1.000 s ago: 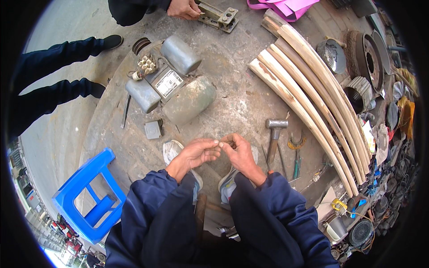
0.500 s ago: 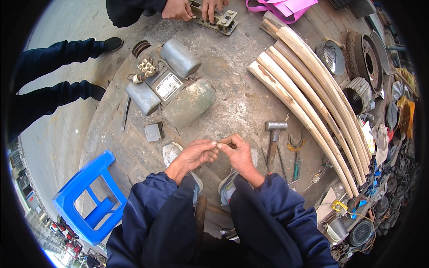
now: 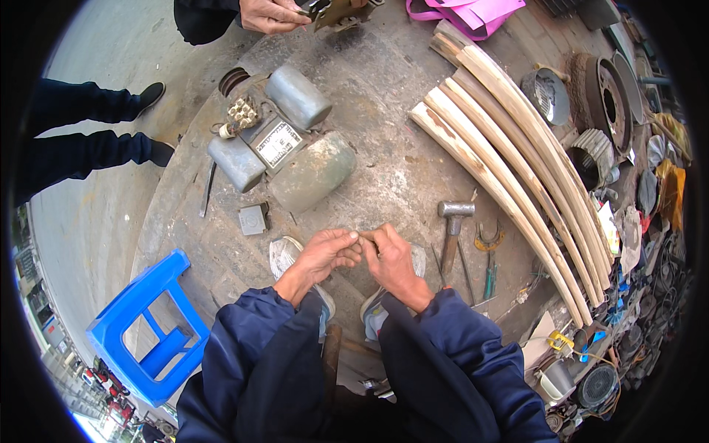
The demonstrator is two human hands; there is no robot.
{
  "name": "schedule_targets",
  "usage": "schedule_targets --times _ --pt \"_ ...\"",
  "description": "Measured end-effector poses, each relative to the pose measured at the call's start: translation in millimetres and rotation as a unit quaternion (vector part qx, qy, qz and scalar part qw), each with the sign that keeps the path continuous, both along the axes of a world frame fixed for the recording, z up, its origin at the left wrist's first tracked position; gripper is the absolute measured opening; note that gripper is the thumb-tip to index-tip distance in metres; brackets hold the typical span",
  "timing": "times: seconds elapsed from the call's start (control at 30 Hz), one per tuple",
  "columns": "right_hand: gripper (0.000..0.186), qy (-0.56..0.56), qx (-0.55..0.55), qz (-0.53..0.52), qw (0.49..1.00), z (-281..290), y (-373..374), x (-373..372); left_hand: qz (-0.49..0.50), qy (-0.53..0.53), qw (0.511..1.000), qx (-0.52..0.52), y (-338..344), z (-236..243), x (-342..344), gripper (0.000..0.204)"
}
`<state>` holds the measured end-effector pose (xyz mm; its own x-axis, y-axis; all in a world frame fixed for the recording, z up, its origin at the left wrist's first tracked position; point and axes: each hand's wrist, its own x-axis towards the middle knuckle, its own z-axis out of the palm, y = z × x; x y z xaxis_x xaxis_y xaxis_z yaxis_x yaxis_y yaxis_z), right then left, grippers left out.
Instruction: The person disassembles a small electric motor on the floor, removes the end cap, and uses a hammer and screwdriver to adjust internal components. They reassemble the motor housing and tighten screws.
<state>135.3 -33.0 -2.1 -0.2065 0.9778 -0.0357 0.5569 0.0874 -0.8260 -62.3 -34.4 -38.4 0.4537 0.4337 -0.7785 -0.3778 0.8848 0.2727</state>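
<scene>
My left hand and my right hand meet above the ground between my shoes, thumbs and fingers pinched together at the tips. Whatever lies in the pinch is too small or too covered to make out. Ahead of them stands a grey electric motor with metal housings and a terminal block showing. A small square grey metal piece rests on the ground left of my hands. To their right lies a hammer, with green-handled pliers beyond it.
Several wooden poles lie to the right, near a heap of scrap. A blue plastic stool is at the left. At the top, another person's hands hold a metal bracket. A pink bag sits nearby.
My right hand has turned slightly, its fingers curling more, while my left hand stays put. The other person's bracket has been lifted and tilted; a bystander's foot has shifted at the left.
</scene>
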Motion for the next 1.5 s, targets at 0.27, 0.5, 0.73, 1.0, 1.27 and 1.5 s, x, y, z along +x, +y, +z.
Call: schedule_targets --times 0.27,0.5,0.73,1.0,1.27,1.5 --pt "0.011 0.037 -0.064 -0.034 0.997 2 1 -1 0.004 0.021 0.999 -0.029 0 5 6 0.023" --pt "0.014 0.016 -0.019 -0.028 0.999 0 0 -2 0.040 0.008 0.999 -0.036 0 5 8 0.018" --pt "0.015 0.069 -0.109 -0.053 0.990 -1 0 -2 0.065 0.006 0.997 -0.039 -1 4 10 0.016" --pt "0.020 0.165 -0.301 -0.112 0.933 1 14 3 -0.011 0.080 0.994 0.078 7 14 6 0.023" --pt "0.016 0.178 -0.318 -0.058 0.929 29 30 10 -0.058 0.128 0.980 0.142 17 46 1 0.025" --pt "0.008 0.140 -0.151 0.042 0.978 64 58 -3 -0.028 0.116 0.973 0.200 29 79 -16 0.030"
